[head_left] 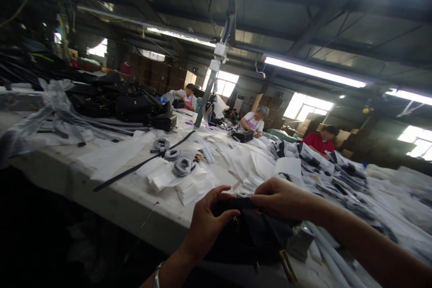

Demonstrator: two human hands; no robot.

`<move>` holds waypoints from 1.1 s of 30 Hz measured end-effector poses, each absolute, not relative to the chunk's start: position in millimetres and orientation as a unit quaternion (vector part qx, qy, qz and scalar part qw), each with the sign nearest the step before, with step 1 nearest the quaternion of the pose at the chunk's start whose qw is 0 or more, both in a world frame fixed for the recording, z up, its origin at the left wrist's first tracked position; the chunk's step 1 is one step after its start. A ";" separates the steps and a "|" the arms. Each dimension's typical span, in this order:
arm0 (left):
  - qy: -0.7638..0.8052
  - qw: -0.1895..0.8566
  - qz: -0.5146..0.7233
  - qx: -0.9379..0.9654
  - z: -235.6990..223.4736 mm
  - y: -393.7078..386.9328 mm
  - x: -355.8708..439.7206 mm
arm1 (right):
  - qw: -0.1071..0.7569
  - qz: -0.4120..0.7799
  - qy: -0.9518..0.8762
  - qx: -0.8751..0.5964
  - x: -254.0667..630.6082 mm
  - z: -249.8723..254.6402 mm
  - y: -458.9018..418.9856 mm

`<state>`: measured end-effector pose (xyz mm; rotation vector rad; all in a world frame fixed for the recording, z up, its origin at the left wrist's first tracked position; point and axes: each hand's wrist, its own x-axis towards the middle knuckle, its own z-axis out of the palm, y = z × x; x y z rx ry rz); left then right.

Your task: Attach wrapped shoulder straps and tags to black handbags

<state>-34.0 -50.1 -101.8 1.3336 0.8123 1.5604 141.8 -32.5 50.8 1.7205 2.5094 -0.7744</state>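
At the near edge of a white table [116, 207], a black bag [248, 236] is held by its top, pinched by the left hand [204, 224] and clasped by the right hand [278, 195]; handling appears unfinished, while other bags [135, 104] are heaped at left.

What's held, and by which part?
A black bag: the left hand grips its upper edge between thumb and fingers. The right hand is at that edge too; its grip is hidden.
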 end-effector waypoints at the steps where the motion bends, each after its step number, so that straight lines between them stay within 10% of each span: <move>1: 0.328 0.446 0.628 0.546 -101.7 -50.9 -34.3 | 0.002 -0.240 0.808 0.537 140.3 50.3 -31.9; 33: 0.334 0.427 0.617 0.570 -101.5 -50.1 -39.2 | 0.026 -0.094 0.856 0.508 114.0 48.8 -35.6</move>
